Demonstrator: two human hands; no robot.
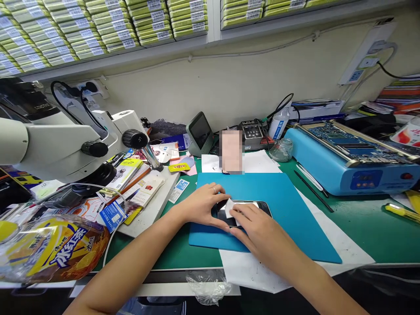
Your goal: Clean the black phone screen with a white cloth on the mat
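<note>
On the blue mat (288,205) a dark phone (259,207) is steadied flat by the left hand (200,205) while a white wipe (229,208) is pressed onto it under the right hand (254,227), fingers closed

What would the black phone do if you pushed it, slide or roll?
The phone lies flat on the blue mat, so it would probably slide, not roll. Its glossy face looks slippery and likely breakable. The left hand steadies it while the right hand presses a white wipe on it.
</note>
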